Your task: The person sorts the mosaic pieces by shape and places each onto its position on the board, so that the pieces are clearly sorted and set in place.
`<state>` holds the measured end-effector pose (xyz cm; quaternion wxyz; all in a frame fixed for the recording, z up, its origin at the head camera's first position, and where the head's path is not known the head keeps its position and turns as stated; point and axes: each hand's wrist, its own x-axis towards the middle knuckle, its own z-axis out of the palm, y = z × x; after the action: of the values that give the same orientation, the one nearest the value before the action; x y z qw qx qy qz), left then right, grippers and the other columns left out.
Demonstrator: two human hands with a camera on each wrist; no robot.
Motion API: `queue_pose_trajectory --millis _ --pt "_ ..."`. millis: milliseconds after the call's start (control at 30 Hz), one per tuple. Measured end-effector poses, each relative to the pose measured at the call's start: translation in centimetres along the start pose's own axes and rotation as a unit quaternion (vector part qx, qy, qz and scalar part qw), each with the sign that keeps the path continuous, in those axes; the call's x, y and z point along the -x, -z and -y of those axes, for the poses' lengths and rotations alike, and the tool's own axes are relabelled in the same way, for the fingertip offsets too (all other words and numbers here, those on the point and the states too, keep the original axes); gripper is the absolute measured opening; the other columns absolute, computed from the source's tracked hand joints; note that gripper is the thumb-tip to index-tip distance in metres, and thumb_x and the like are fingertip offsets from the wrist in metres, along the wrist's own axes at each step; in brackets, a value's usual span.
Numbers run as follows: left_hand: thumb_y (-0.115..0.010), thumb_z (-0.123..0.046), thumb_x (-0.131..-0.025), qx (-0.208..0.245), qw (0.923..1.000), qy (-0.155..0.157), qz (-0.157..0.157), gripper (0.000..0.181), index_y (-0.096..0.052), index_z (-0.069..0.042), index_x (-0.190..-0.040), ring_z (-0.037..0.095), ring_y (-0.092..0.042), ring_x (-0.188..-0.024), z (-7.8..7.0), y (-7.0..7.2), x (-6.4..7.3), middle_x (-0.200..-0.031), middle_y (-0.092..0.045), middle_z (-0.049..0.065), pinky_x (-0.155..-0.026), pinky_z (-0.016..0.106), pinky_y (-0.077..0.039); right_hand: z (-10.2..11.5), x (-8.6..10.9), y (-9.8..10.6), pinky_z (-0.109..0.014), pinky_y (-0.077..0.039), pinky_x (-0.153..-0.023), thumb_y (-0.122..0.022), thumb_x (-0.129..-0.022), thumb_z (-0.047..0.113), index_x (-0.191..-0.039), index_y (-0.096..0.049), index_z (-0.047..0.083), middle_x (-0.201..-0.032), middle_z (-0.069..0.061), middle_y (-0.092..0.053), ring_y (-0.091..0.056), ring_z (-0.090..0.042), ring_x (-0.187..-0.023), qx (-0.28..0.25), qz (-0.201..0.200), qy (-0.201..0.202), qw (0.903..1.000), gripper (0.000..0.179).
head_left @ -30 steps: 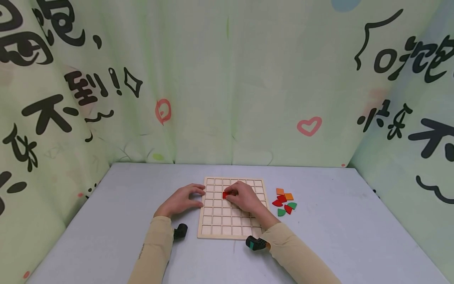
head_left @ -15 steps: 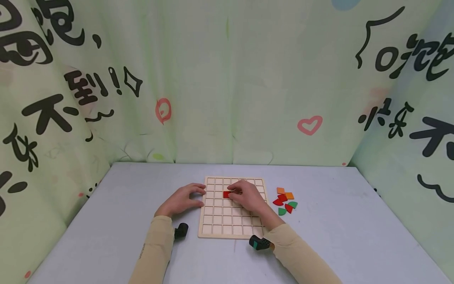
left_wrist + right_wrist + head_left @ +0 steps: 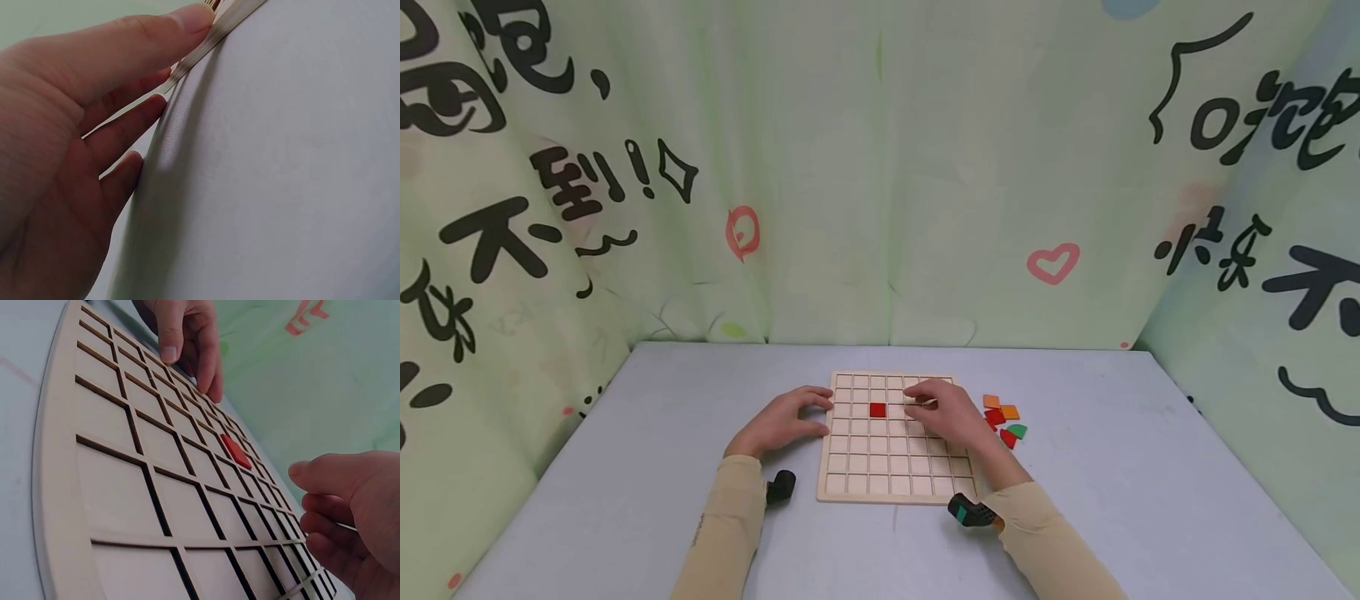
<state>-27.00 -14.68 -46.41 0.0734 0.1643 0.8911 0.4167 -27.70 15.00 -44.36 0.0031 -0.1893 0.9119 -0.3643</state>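
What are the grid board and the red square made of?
Grid board: probably wood, matt and unpainted-looking; pale tan surface, browner edges along the strips.
Red square: painted wood or plastic, can't tell which; smooth, evenly coloured, no grain visible.

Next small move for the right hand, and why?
I'd probably move the right hand off the grid board to the loose pieces on its right and pinch one, perhaps the farthest orange piece. Reason: the red square lies in a cell, clear of the fingers, and that hand appears to hold nothing. The left hand is at the board's left edge.
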Motion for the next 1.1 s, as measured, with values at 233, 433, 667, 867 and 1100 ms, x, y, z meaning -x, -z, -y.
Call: queue_pose_trajectory --millis 233,433,667,867,1100 --pt "-0.078 -0.013 -0.083 -0.001 1.0 -0.006 0.001 0.034 -0.069 -0.008 -0.116 0.025 -0.039 -0.138 0.0 0.2 0.2 -0.14 -0.053 0.0 -0.115 0.043 -0.032 -1.2 1.1 1.7 -0.038 -0.055 -0.088 -0.07 -0.091 0.019 -0.122 -0.068 0.007 -0.117 -0.006 -0.064 -0.064 -0.024 -0.102 0.0 -0.008 -0.026 0.9996 0.033" --pt "-0.078 -0.013 -0.083 0.005 1.0 0.001 0.0 0.034 -0.069 -0.008 -0.116 0.025 -0.039 -0.138 -0.1 0.1 0.2 -0.14 -0.053 -0.001 -0.115 0.043 -0.032 -2.5 2.1 3.4 -0.039 -0.055 -0.088 -0.069 -0.092 0.017 -0.121 -0.067 0.005 -0.119 -0.009 -0.065 -0.064 -0.028 -0.104 0.009 -0.028 -0.034 0.999 0.032" --pt "-0.079 -0.014 -0.083 0.002 1.0 0.008 -0.002 0.035 -0.069 -0.009 -0.116 0.024 -0.039 -0.138 0.0 0.0 0.0 -0.141 -0.053 -0.001 -0.115 0.043 -0.032 -3.8 3.3 5.3 -0.041 -0.056 -0.085 -0.068 -0.093 0.019 -0.128 -0.063 0.005 -0.122 -0.015 -0.062 -0.06 -0.031 -0.106 0.02 -0.045 -0.081 0.9955 0.037" --pt "-0.079 -0.015 -0.083 0.001 1.0 0.009 -0.003 0.035 -0.069 -0.01 -0.116 0.024 -0.039 -0.138 0.1 0.0 -0.1 -0.141 -0.053 -0.002 -0.115 0.043 -0.032 -5.1 4.4 6.8 -0.043 -0.056 -0.087 -0.066 -0.095 0.02 -0.129 -0.061 0.004 -0.122 -0.017 -0.061 -0.06 -0.034 -0.107 0.035 -0.057 -0.099 0.9929 0.038" --pt "-0.079 -0.016 -0.083 -0.002 1.0 0.008 -0.002 0.035 -0.069 -0.009 -0.116 0.024 -0.039 -0.138 0.4 -0.1 -0.1 -0.141 -0.053 -0.001 -0.115 0.043 -0.032 -6.5 4.9 7.8 -0.044 -0.057 -0.086 -0.065 -0.095 0.019 -0.131 -0.059 0.003 -0.127 -0.02 -0.057 -0.056 -0.037 -0.111 0.039 -0.054 -0.125 0.9899 0.04"
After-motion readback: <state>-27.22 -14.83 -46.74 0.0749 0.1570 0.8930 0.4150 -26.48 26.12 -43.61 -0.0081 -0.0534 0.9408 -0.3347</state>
